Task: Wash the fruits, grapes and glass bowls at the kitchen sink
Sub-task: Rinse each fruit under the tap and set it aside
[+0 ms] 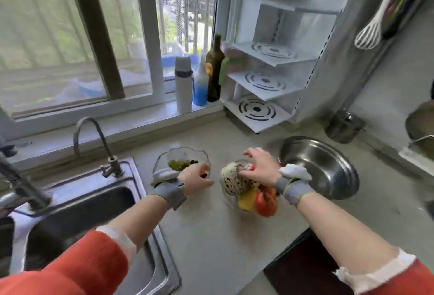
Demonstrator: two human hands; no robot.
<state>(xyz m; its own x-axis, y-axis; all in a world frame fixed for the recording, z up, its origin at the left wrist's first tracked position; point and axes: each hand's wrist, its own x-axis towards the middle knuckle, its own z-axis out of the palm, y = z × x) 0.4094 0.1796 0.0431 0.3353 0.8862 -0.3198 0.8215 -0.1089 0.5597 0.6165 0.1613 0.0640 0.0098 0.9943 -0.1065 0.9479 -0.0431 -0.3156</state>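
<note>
Two glass bowls stand on the counter right of the sink (pixel 70 212). The left glass bowl (pixel 178 153) holds green and dark grapes (pixel 179 165). My left hand (pixel 196 180) grips its near rim. The right glass bowl (pixel 229 197) is piled with fruit: a pale speckled melon (pixel 232 180), a yellow fruit (pixel 246 199) and a red fruit (pixel 265 203). My right hand (pixel 258 169) lies on top of this pile, fingers curled over the melon and a red fruit beside it. Both wrists wear grey bands.
A large steel basin (pixel 321 167) leans on the counter just right of my right hand. A curved tap (pixel 94 139) rises behind the sink. Bottles (pixel 199 78) stand on the window sill, a white rack (pixel 263 83) at the back, a dark hob (pixel 310 269) near right.
</note>
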